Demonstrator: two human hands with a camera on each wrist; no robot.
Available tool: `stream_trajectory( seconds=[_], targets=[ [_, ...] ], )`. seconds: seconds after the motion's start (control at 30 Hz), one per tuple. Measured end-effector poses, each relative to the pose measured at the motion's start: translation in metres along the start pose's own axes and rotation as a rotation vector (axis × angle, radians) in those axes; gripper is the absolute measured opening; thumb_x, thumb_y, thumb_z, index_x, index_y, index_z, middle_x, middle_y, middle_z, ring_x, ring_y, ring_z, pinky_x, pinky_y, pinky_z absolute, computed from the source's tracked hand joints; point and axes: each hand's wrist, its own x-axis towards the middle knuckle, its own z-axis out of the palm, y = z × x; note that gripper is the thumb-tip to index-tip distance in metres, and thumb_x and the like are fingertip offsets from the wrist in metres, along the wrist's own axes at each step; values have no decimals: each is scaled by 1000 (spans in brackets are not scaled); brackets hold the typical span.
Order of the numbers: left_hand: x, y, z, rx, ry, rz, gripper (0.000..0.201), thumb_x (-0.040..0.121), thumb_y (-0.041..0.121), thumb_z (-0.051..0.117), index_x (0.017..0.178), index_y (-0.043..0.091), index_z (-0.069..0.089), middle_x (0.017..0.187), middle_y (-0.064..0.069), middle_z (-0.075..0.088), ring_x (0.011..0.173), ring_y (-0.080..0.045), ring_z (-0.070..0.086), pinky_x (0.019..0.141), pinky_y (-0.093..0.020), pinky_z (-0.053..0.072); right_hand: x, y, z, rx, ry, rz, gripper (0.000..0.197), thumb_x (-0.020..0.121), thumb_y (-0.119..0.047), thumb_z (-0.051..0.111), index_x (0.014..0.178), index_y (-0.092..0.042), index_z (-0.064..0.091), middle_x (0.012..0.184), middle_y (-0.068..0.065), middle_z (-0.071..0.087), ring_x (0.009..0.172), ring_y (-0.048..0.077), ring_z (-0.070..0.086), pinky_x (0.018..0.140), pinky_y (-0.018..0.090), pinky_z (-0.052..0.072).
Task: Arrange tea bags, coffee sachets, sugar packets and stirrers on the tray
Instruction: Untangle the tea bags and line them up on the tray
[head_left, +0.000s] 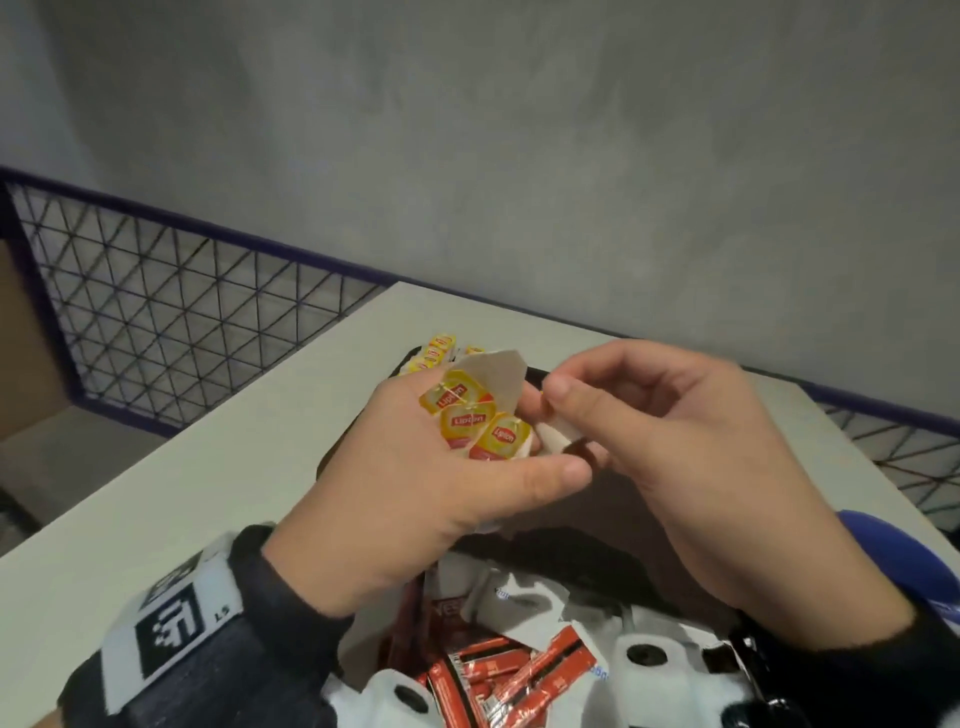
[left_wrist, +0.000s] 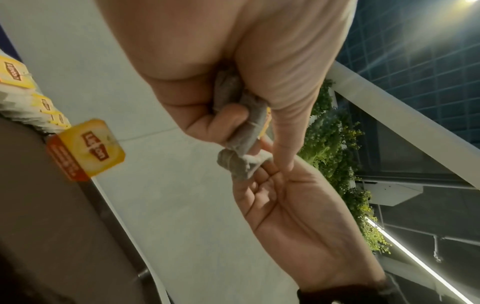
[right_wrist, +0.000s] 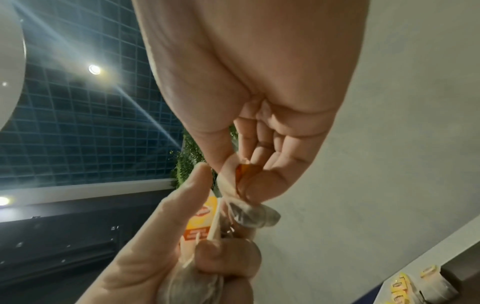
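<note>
Nearest, bottom of head view: a heap of red coffee sachets (head_left: 511, 675) with white packets (head_left: 519, 597) mixed in, lying on or in something white; what holds them is unclear. Wrist cameras strapped on dark sleeves either side.

Above the heap, both hands raised over the tray. Left hand (head_left: 415, 467) cups a bunch of tea bags (head_left: 475, 421), fingers curled round them, thumb laid across the front; three yellow tags face up and a white paper bag stands up behind them. Left wrist view shows the grey bag bodies squeezed in the fist.

Right hand (head_left: 675, 457) just beside it, fingertips meeting the bunch. Thumb and forefinger pinch one tea bag (head_left: 553, 434) at the edge of the bunch; the other fingers curl loosely. Right wrist view shows an orange-yellow tag between the pinching fingers.

Below the hands: dark tray (head_left: 613, 514) on a pale table (head_left: 208, 467). At the tray's far left corner, a row of tea bags with yellow tags (head_left: 436, 353), standing side by side. One tag (left_wrist: 85, 150) hangs loose near that row in the left wrist view.

Beyond the table: wire mesh railing (head_left: 182, 296), grey wall (head_left: 519, 156).
</note>
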Motion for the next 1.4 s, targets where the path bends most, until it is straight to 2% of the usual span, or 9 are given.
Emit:
stream_trajectory(
  seconds=[0.07,0.13,0.23,0.5,0.67,0.83,1.03,1.17,1.4],
  targets=[
    [0,1,0,-5,15,26,40,60,25,98,91,22,74,70,3,70,65,-14,68,59,-31,56,0,-1,-1,46,-44,26,5,80,-14,76,84,-13,79,81,11,76,79,34,72,75,46,58],
    [1,1,-2,-25,29,28,31,62,27,91,88,25,75,66,4,66,61,-14,64,56,-29,53,0,-4,-5,95,-105,42,23,72,-6,65,88,-13,80,77,6,75,75,23,72,75,36,61],
    [3,2,-3,-84,44,7,13,67,30,82,79,28,78,62,-1,65,55,-11,61,50,-23,48,-2,-7,-7,28,-156,-31,31,77,12,72,92,-13,81,80,14,74,74,23,70,73,29,60],
    [5,-3,-6,-168,28,-98,6,71,30,80,75,25,78,68,-5,69,50,-14,57,41,-19,39,-4,-8,-6,-207,-81,-123,5,87,-18,78,87,-22,80,79,20,66,65,20,56,65,47,50],
    [6,-3,-6,-287,22,-185,4,73,22,79,71,23,76,73,-8,69,50,-13,54,41,-18,40,-1,-7,-9,-190,-39,-132,7,85,-26,79,84,-19,78,82,10,74,79,33,67,79,49,54],
    [7,-5,-8,-312,49,-214,15,69,25,80,82,19,78,80,-10,72,53,-13,56,42,-19,42,-1,-9,-12,-64,-49,-82,6,87,-15,75,88,-13,80,78,12,74,63,18,64,59,30,54],
    [7,-6,-8,-323,57,-203,20,77,27,84,88,13,74,73,-5,69,48,-14,52,40,-18,38,-2,-11,-9,95,-16,-35,18,73,-14,78,87,-5,76,75,26,67,55,21,62,48,26,51],
    [6,-6,-9,-273,28,-166,13,81,28,85,85,19,78,72,-2,70,51,-13,54,41,-18,41,-2,-12,-10,57,-38,-59,8,81,-5,76,88,-7,78,78,18,74,59,20,65,52,26,54],
    [7,-7,-11,-258,2,-138,7,79,29,76,79,22,76,71,1,71,53,-13,57,44,-17,43,-2,-10,-10,67,-84,-54,26,82,0,74,104,-14,78,81,12,72,67,15,63,61,22,53]
  ],
)
